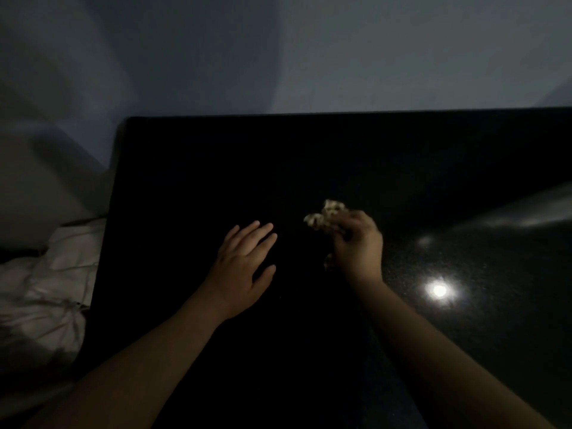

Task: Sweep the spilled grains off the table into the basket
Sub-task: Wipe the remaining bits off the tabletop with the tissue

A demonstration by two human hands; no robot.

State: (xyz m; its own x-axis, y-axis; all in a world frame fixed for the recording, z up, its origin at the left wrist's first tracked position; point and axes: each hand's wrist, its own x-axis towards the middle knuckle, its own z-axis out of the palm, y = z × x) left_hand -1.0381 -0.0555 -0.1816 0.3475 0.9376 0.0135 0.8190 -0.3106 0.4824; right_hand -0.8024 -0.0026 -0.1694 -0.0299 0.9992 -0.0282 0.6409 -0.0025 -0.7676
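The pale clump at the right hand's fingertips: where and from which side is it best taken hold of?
The pale clump sticks out past the fingers of the right hand, up and to the left, over the dark table. It looks loose and crumbly, so pinching seems risky. Probably better to cup it from below on its free left side, where the open left hand lies flat. No basket is in view.

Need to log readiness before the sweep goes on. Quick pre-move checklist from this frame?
1. Basket in view: not ok, none visible.
2. Right hand holding something: ok, closed on a pale speckled clump; what it is, cannot tell.
3. Left hand free: ok, open, fingers spread, flat over the black table.
4. Loose grains left on table: cannot tell, too dark.
5. Lighting: not ok, dim, one lamp glare.
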